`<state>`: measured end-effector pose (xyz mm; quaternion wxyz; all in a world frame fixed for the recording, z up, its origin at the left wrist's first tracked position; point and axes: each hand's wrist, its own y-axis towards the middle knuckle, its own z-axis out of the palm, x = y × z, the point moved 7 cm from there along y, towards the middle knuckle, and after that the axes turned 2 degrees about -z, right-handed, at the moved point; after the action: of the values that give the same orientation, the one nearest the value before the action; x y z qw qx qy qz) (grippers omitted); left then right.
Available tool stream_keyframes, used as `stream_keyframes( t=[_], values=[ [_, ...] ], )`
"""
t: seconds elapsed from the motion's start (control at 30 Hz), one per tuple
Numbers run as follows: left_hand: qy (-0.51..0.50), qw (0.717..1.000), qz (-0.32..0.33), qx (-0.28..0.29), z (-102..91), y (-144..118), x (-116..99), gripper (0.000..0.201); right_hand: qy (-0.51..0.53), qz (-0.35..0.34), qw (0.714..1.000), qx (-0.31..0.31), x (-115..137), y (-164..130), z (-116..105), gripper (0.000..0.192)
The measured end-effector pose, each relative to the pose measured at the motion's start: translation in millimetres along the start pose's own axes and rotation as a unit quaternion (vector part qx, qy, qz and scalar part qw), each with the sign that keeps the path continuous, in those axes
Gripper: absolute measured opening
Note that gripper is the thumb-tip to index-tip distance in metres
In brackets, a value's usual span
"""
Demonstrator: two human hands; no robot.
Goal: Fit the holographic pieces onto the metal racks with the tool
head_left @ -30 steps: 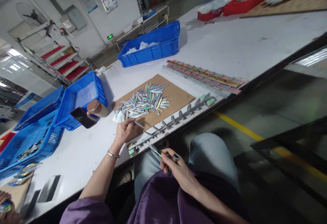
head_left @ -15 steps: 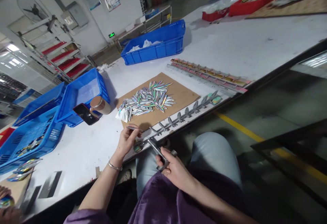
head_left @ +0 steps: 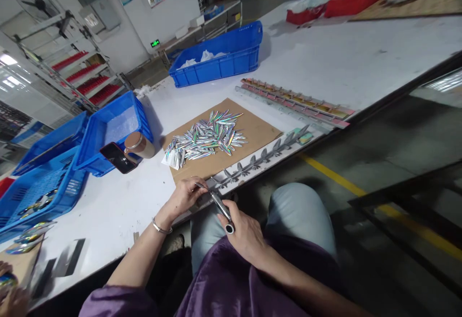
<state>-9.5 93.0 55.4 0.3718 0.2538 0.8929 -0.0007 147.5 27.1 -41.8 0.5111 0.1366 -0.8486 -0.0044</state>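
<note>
At the bench (head_left: 108,211) edge below the cardboard (head_left: 252,134), the left hand (head_left: 186,196) pinches a small strip (head_left: 200,185) while the right hand (head_left: 240,232) grips a metal tool (head_left: 221,206) touching it.

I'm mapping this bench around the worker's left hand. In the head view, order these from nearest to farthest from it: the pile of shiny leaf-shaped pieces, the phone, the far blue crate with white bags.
1. Pile of shiny pieces, on the cardboard just beyond the left hand.
2. Phone, off to the left, leaning at a blue bin.
3. Far blue crate, at the back of the table.
</note>
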Motion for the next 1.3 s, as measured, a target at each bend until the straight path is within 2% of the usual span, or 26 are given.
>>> stream_keyframes(
  t=[0.03, 0.07, 0.1, 0.13, 0.17, 0.2, 0.23, 0.27, 0.3, 0.37, 0.4, 0.43, 0.5, 0.53, 0.6, 0.7, 0.8, 0.87, 0.93, 0.97, 1.0, 1.07, 1.13, 1.2, 1.27, 1.3],
  values=[
    [0.011, 1.0, 0.004, 0.01, 0.5, 1.7, -1.5, 0.032, 0.1, 0.045, 0.994, -0.002, -5.3, 0.6, 0.9, 0.03],
    [0.02, 1.0, 0.005, 0.017, 1.0, 3.0, -2.4, 0.033, 0.217, 0.101, 0.971, 0.001, -12.1, 0.9, 4.4, 0.032],
    [0.026, 0.999, 0.003, 0.021, 1.5, 3.8, -3.2, 0.033, 0.337, 0.165, 0.927, 0.018, -18.7, 0.3, 12.0, 0.036],
    [0.029, 0.999, 0.001, 0.022, 1.7, 4.2, -3.9, 0.033, 0.442, 0.229, 0.866, 0.045, -23.3, -1.3, 21.9, 0.04],
    [0.03, 0.999, 0.0, 0.021, 1.9, 4.2, -4.9, 0.032, 0.518, 0.286, 0.802, 0.078, -25.6, -3.8, 31.8, 0.043],
    [0.029, 0.999, 0.002, 0.018, 1.9, 3.9, -6.2, 0.031, 0.558, 0.33, 0.754, 0.102, -27.1, -6.4, 38.4, 0.045],
    [0.029, 0.999, 0.005, 0.013, 1.7, 3.4, -7.6, 0.031, 0.565, 0.352, 0.738, 0.11, -29.4, -7.6, 40.0, 0.046],
    [0.03, 0.999, 0.009, 0.008, 1.7, 2.7, -8.9, 0.03, 0.544, 0.347, 0.757, 0.1, -32.4, -6.4, 36.0, 0.045],
    [0.032, 0.999, 0.012, 0.006, 1.9, 2.2, -9.8, 0.029, 0.496, 0.314, 0.807, 0.07, -34.8, -3.1, 26.3, 0.044],
    [0.036, 0.999, 0.012, 0.004, 2.4, 1.3, -9.7, 0.028, 0.315, 0.181, 0.931, 0.008, -27.6, 3.9, -1.5, 0.038],
    [0.037, 0.999, 0.009, 0.005, 2.8, 1.1, -8.9, 0.027, 0.2, 0.103, 0.974, -0.009, -17.2, 5.2, -12.9, 0.033],
    [0.036, 0.999, 0.006, 0.006, 3.0, 1.0, -8.0, 0.027, 0.091, 0.035, 0.995, -0.012, -5.5, 5.0, -19.3, 0.03],
    [0.032, 0.999, 0.006, 0.005, 3.2, 0.9, -7.1, 0.027, -0.047, -0.031, 0.998, -0.013, 10.0, 3.5, -23.4, 0.029],
    [0.03, 1.0, 0.008, 0.004, 3.1, 0.9, -7.1, 0.027, -0.055, -0.029, 0.998, -0.015, 12.4, 3.8, -23.0, 0.029],
    [0.031, 0.999, 0.011, -0.001, 2.7, 0.7, -7.6, 0.027, 0.058, 0.034, 0.998, -0.012, 6.2, 6.6, -16.5, 0.03],
    [0.039, 0.999, 0.011, -0.008, 2.7, 0.1, -7.7, 0.028, 0.274, 0.137, 0.952, 0.029, -9.2, 10.4, 8.6, 0.042],
    [0.04, 0.999, 0.011, -0.01, 3.4, -1.0, -6.3, 0.028, 0.394, 0.171, 0.899, 0.081, -17.2, 9.6, 26.4, 0.056],
    [0.042, 0.999, 0.011, -0.009, 4.4, -1.6, -5.0, 0.028, 0.414, 0.168, 0.892, 0.069, -22.0, 7.5, 20.5, 0.05],
    [0.05, 0.999, 0.013, -0.008, 5.1, -1.9, -4.6, 0.027, 0.283, 0.097, 0.954, 0.027, -19.9, 8.1, -1.6, 0.04],
    [0.053, 0.998, 0.014, -0.008, 5.1, -1.9, -4.8, 0.027, 0.166, 0.038, 0.985, 0.008, -13.2, 8.6, -13.7, 0.035],
    [0.056, 0.998, 0.013, -0.009, 4.8, -1.8, -5.1, 0.026, 0.039, -0.027, 0.999, 0.0, -3.1, 8.6, -22.0, 0.032],
    [0.056, 0.998, 0.01, -0.011, 4.3, -1.2, -5.8, 0.026, -0.177, -0.129, 0.976, -0.003, 16.7, 7.1, -27.2, 0.028],
    [0.052, 0.999, 0.009, -0.009, 4.9, -0.7, -6.8, 0.026, -0.294, -0.17, 0.941, 0.005, 28.4, 6.2, -23.3, 0.028],
    [0.051, 0.999, 0.01, -0.007, 6.5, -0.8, -8.0, 0.026, -0.316, -0.16, 0.935, 0.016, 30.9, 6.3, -16.8, 0.028],
    [0.054, 0.998, 0.01, -0.008, 7.6, -2.0, -9.0, 0.027, -0.231, -0.109, 0.966, 0.029, 22.7, 7.1, -10.1, 0.024],
    [0.056, 0.998, 0.008, -0.01, 7.2, -2.8, -9.3, 0.027, -0.145, -0.072, 0.986, 0.033, 14.7, 7.4, -6.4, 0.02]
  ],
)
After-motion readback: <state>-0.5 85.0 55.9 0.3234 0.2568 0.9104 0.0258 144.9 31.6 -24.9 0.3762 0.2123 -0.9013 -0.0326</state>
